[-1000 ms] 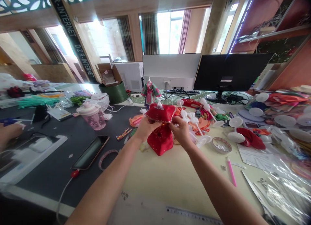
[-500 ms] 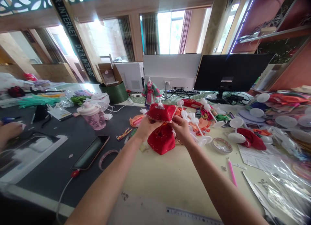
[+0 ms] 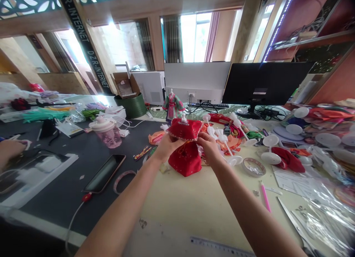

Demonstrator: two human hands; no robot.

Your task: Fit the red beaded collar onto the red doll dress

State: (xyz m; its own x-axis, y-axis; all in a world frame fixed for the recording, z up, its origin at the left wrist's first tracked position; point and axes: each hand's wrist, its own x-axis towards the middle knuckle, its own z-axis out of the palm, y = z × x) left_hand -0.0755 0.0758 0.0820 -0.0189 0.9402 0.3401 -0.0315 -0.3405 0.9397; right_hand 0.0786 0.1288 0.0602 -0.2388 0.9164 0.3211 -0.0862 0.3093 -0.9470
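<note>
- Head view: the red outfit, one, sits between both grips, on a form with a white neck.
- Left grip and right grip: each narrow, pinching the flared upper layer's edge.
- It should handle light and soft, the beaded trim perhaps fragile; best held at the waist, below the trim.
- Beyond the grips: one green-robed figure, two monitors.
- Left of them: one phone; right: one pink pen.

Head-height view, forward and down.
</note>
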